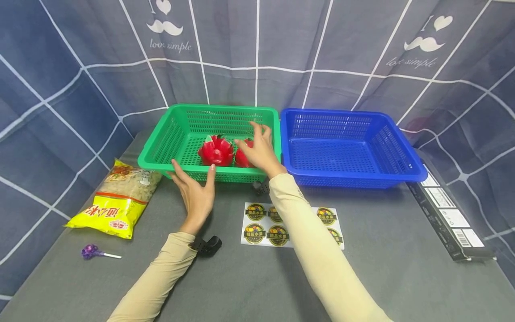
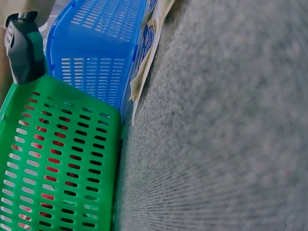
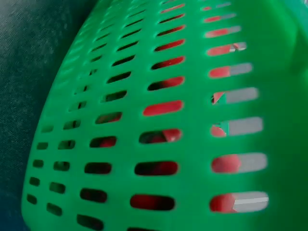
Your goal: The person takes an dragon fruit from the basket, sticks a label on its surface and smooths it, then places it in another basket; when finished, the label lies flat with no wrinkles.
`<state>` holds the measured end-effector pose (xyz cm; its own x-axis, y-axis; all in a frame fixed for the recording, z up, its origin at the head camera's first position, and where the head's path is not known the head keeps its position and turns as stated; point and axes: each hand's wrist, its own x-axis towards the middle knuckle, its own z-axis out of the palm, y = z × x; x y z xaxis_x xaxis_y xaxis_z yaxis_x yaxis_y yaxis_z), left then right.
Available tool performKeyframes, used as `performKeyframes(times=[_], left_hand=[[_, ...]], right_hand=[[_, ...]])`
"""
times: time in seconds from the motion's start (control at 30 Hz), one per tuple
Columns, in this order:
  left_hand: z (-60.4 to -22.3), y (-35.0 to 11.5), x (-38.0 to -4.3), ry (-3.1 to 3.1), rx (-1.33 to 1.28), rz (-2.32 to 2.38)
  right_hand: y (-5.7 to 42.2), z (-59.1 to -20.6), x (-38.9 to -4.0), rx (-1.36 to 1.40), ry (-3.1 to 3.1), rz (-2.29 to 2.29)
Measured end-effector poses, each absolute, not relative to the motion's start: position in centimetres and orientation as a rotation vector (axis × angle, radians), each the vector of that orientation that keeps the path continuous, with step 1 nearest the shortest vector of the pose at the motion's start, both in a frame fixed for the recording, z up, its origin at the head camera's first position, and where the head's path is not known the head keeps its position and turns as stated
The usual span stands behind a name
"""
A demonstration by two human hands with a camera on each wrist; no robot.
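Two red dragon fruits lie in the green basket (image 1: 181, 168), towards its front wall. The left one (image 1: 216, 152) shows whole, with a pale green tip; the other (image 1: 241, 157) is partly hidden by my right hand (image 1: 261, 151). That hand reaches over the front rim, thumb and fingers spread around the top of the right fruit. My left hand (image 1: 196, 192) is at the outside of the front rim, its thumb and fingers apart and the tips right at the edge. Through slots in the green wall (image 3: 197, 149), red fruit shows in the right wrist view.
A blue basket (image 1: 334, 172) stands against the green one on the right. In front lies a sheet of round stickers (image 1: 255, 228). Left are a yellow snack bag (image 1: 120, 197) and a purple lollipop (image 1: 91, 251); a long black box (image 1: 450, 214) lies right. A grid-patterned curtain (image 1: 229, 40) hangs behind.
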<state>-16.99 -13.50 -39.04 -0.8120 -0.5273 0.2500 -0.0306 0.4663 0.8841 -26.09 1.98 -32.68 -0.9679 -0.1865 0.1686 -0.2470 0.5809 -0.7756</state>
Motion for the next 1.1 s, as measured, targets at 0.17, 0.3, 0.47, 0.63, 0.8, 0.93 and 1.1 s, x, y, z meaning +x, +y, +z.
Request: performKeyframes(times=[0.17, 0.3, 0.47, 0.63, 0.8, 0.93, 1.1], left_hand=[[-39.2, -13.5, -17.0, -2.226, 0.464, -1.335], [-39.2, -13.5, -17.0, -2.23, 0.472, -1.328], [-39.1, -13.5, -17.0, -2.227, 0.469, -1.332], [-39.2, -13.5, -16.9, -2.237, 0.471, -1.326], [-39.2, -13.4, -16.9, -2.244, 0.481, -1.318], [-39.2, -13.4, -16.9, -2.241, 0.474, -1.319], [-39.2, -13.5, -16.9, -2.243, 0.467, -1.312]], right_hand=[[1.8, -32.8, -26.5, 0.294, -2.857, 1.252], [1.7, -32.8, -26.7, 0.285, -2.951, 1.156], [1.4, -32.5, -26.9, 0.309, -3.049, 1.007], [1.1, -32.2, -26.8, 0.302, -3.133, 0.838], [0.9, -32.0, -26.6, 0.305, -3.185, 0.682], [0.8, -32.1, -26.5, 0.301, -3.189, 0.633], [0.8, -32.5, -26.6, 0.318, -3.171, 0.634]])
